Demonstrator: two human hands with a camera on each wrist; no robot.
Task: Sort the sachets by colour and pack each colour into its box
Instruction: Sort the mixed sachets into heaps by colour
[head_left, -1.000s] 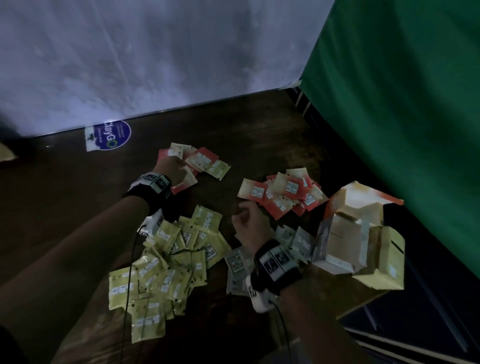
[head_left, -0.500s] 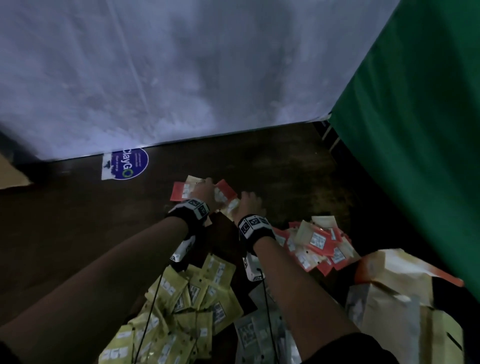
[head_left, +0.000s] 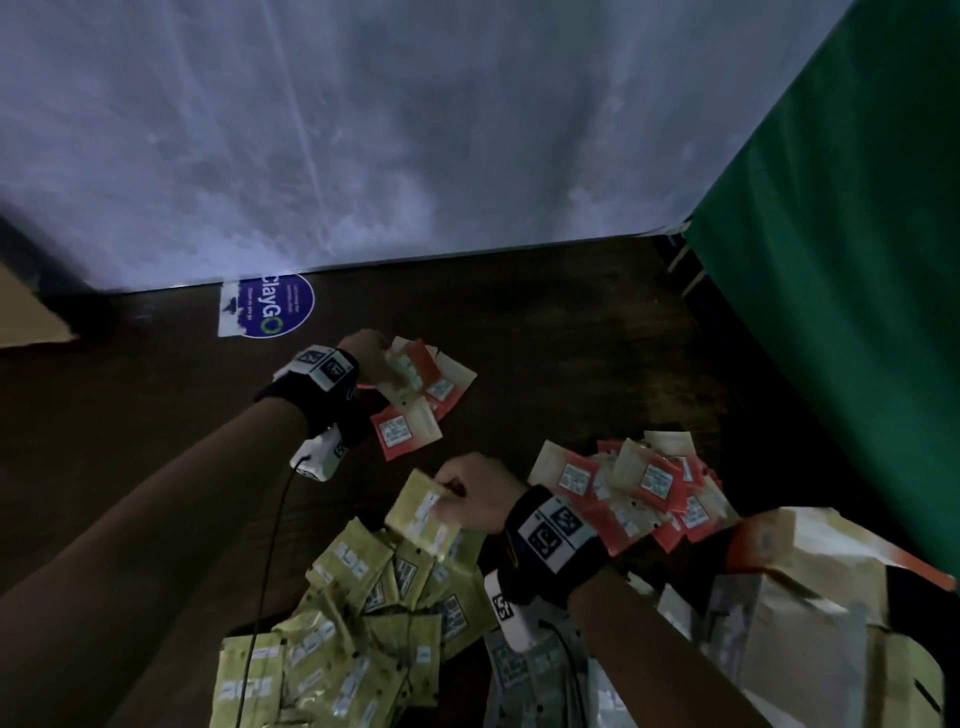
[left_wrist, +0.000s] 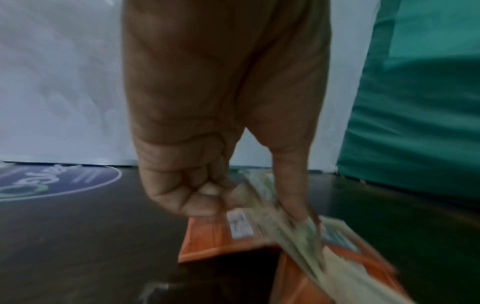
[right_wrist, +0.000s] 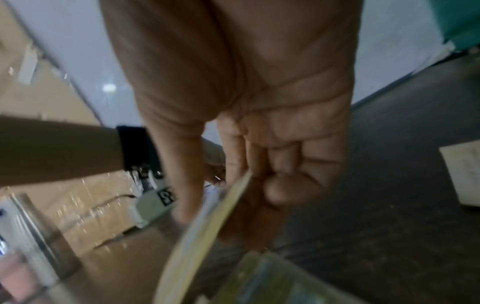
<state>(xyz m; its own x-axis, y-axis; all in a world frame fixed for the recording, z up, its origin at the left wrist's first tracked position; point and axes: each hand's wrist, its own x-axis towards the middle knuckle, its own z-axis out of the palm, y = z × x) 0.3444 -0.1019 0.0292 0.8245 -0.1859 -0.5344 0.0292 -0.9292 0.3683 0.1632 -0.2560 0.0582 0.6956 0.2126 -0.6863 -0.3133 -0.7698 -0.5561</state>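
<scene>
On a dark table lie three sorts of sachets. My left hand (head_left: 371, 353) grips a small stack of red sachets (head_left: 415, 371) at the far pile; in the left wrist view the left hand (left_wrist: 249, 197) pinches that stack (left_wrist: 293, 232) edge-on. A loose red sachet (head_left: 405, 428) lies just below it. My right hand (head_left: 467, 499) pinches a yellow sachet (head_left: 423, 512) over the yellow pile (head_left: 363, 613); the right wrist view shows the right hand (right_wrist: 233, 185) holding the yellow sachet (right_wrist: 205, 230). A larger red pile (head_left: 639, 491) lies to the right.
Open cardboard boxes (head_left: 810, 597) stand at the near right table corner. Grey sachets (head_left: 524, 670) lie under my right forearm. A blue round sticker (head_left: 272, 306) marks the table's back, under a white wall. A green curtain (head_left: 841, 260) hangs right of the table edge.
My right hand has drawn back from the far red pile to the yellow pile, now holding a yellow sachet. My left hand stays at the far red sachets, gripping a stack.
</scene>
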